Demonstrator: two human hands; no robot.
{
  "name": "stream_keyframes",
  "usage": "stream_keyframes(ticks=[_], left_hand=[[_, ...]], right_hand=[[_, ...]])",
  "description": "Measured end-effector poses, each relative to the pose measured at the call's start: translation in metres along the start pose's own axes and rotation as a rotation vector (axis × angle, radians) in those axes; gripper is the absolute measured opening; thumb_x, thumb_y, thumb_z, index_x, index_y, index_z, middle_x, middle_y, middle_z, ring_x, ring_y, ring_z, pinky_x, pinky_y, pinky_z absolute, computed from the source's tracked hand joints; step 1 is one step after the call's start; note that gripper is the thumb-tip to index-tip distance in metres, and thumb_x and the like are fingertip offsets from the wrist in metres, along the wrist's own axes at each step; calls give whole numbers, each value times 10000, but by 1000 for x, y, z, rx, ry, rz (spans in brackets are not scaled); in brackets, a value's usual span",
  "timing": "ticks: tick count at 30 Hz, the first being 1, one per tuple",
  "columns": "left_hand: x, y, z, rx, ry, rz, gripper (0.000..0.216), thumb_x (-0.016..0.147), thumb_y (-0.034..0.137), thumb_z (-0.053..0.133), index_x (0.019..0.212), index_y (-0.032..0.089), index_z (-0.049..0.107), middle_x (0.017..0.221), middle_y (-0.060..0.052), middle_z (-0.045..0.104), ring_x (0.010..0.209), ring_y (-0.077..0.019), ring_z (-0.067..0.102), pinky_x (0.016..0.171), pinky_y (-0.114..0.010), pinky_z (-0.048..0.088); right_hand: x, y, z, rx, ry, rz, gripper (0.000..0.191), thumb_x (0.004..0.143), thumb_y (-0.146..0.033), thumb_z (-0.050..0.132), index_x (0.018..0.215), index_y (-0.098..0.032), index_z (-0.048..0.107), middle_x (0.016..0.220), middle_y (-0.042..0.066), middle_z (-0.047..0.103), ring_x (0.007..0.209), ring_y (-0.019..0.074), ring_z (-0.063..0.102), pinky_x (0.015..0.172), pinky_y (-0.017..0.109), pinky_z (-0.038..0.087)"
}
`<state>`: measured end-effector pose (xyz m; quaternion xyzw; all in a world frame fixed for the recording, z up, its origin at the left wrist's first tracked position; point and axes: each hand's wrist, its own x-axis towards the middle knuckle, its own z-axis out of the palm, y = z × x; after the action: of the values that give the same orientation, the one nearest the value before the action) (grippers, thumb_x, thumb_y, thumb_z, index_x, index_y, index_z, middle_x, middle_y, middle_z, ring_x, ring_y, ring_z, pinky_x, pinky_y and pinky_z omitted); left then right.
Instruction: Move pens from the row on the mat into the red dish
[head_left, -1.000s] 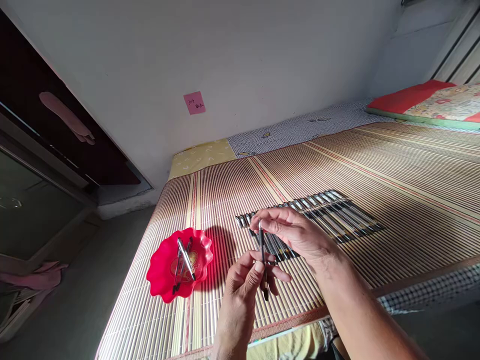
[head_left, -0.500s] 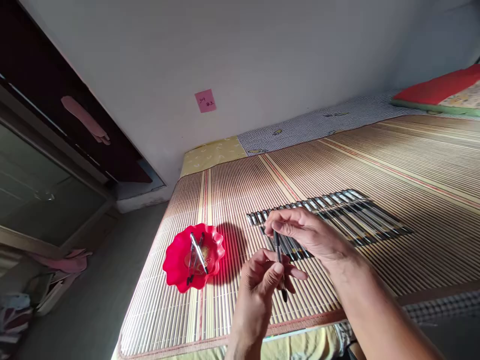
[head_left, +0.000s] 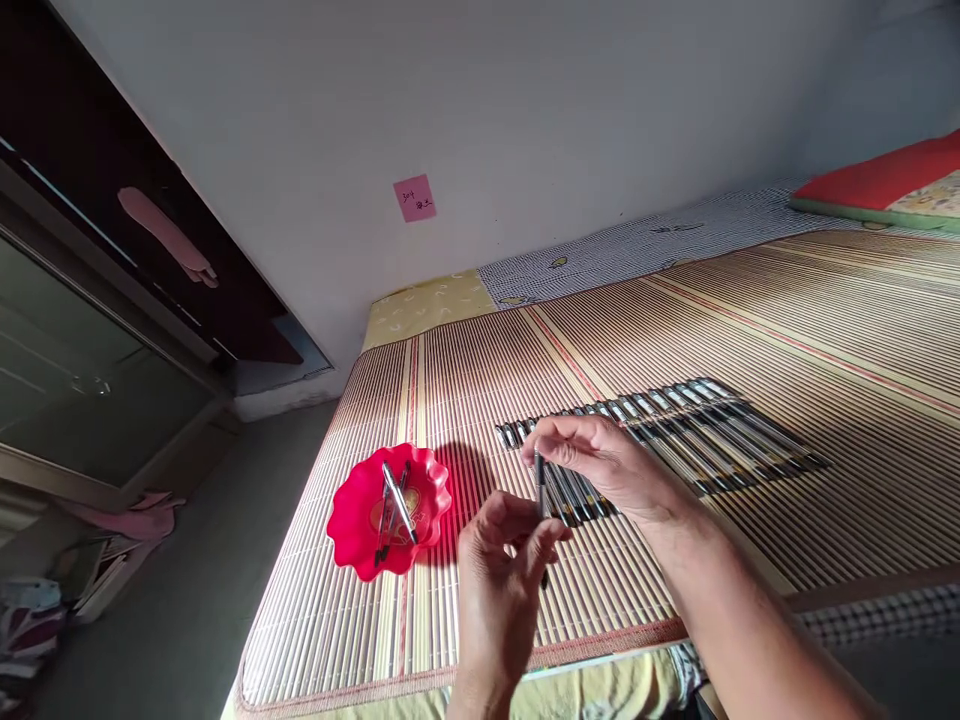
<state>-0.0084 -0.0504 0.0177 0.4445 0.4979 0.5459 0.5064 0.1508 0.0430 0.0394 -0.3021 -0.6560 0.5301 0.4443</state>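
Note:
I hold one dark pen [head_left: 541, 492] upright between both hands above the bamboo mat [head_left: 750, 330]. My right hand [head_left: 600, 465] pinches its upper end. Lower down, my left hand [head_left: 501, 570] has its fingers closed round the barrel, and the tip pokes out below them. Just behind my hands a long row of several similar pens [head_left: 675, 430] lies side by side on the mat. To the left sits a red scalloped dish [head_left: 352, 525] with a few pens [head_left: 394, 505] in it.
The mat covers a bed against a white wall carrying a pink sticky note [head_left: 415, 197]. A red and floral pillow [head_left: 885, 180] lies at the far right. Left of the bed the floor drops away, with a dark cabinet [head_left: 112, 250] and pink cloth [head_left: 142, 520].
The view shifted left, then steadied. My left hand closed further round the pen and slid slightly left; the right hand keeps pinching the top.

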Motion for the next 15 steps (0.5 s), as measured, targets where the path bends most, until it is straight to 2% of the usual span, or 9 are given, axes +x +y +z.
stream_keyframes(ticks=[2, 5, 8, 11, 13, 15], left_hand=[[4, 10, -21, 70, 42, 34, 277, 868, 420, 824, 887, 185, 679, 812, -62, 798, 688, -141, 675, 653, -241, 538], [7, 24, -58, 101, 158, 118, 276, 900, 451, 790, 948, 185, 732, 794, -38, 781, 603, -99, 610, 595, -206, 501], [8, 30, -83, 58, 271, 185, 285, 928, 461, 754, 1001, 185, 755, 797, -27, 766, 579, -82, 586, 597, -199, 494], [8, 31, -91, 25, 301, 198, 293, 929, 462, 749, 996, 176, 756, 780, -27, 752, 573, -88, 584, 600, -209, 501], [7, 31, -90, 17, 293, 193, 299, 931, 463, 748, 996, 171, 755, 787, -31, 750, 582, -92, 587, 604, -212, 508], [6, 32, -89, 6, 283, 198, 298, 933, 460, 748, 1001, 169, 754, 792, -33, 748, 591, -94, 584, 603, -211, 511]], right_hand=[[4, 7, -1, -46, 28, -13, 366, 984, -550, 637, 1006, -217, 787, 1051, 86, 789, 1005, 206, 729, 958, 371, 553], [21, 26, 0, -286, 70, 5, 281, 1012, -391, 622, 1124, -191, 786, 1199, 119, 782, 1118, 228, 729, 1005, 385, 558], [49, 44, 7, -600, 79, 126, 285, 1027, -194, 542, 1170, -123, 777, 1204, 152, 782, 1059, 237, 743, 919, 351, 583], [77, 51, 18, -841, 14, 331, 287, 1007, -94, 513, 1132, -89, 771, 1104, 162, 789, 885, 212, 740, 715, 281, 561], [90, 52, 26, -926, -17, 387, 276, 982, -41, 511, 1093, -77, 761, 1023, 163, 783, 806, 190, 717, 636, 252, 506], [99, 53, 33, -980, -20, 404, 268, 955, 4, 509, 1063, -56, 748, 981, 184, 767, 781, 189, 701, 620, 256, 464]])
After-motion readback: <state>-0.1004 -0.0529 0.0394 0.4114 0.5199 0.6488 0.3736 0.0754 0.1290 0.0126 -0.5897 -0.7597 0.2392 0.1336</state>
